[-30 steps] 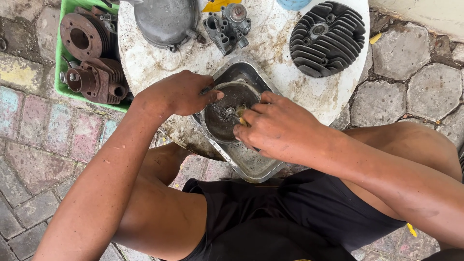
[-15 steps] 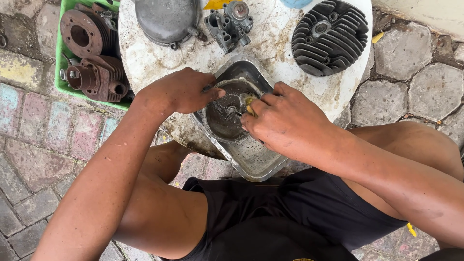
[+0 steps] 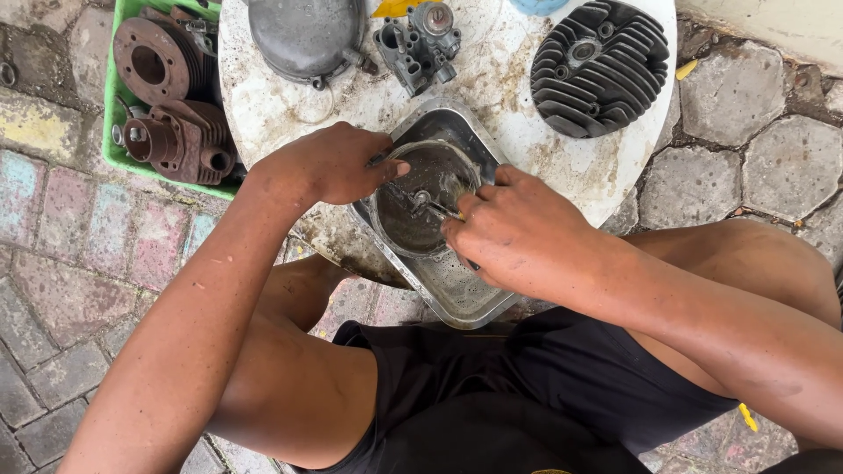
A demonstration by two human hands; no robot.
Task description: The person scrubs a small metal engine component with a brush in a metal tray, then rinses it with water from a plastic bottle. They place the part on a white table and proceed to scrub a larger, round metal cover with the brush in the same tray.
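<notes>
**Paved yard in daylight**

A round white table (image 3: 290, 114), stained and grimy, stands on a floor of worn paving stones (image 3: 70, 254), some hexagonal, some faintly coloured. A pale wall (image 3: 773, 26) edges the top right corner.

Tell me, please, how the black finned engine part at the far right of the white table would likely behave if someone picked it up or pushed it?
The black finned part looks like cast metal, so it is probably stiff and heavy for its size. It lies flat on the white table, so it should slide rather than roll or tip. The grimy tabletop suggests its surface may be oily and slippery.
</notes>
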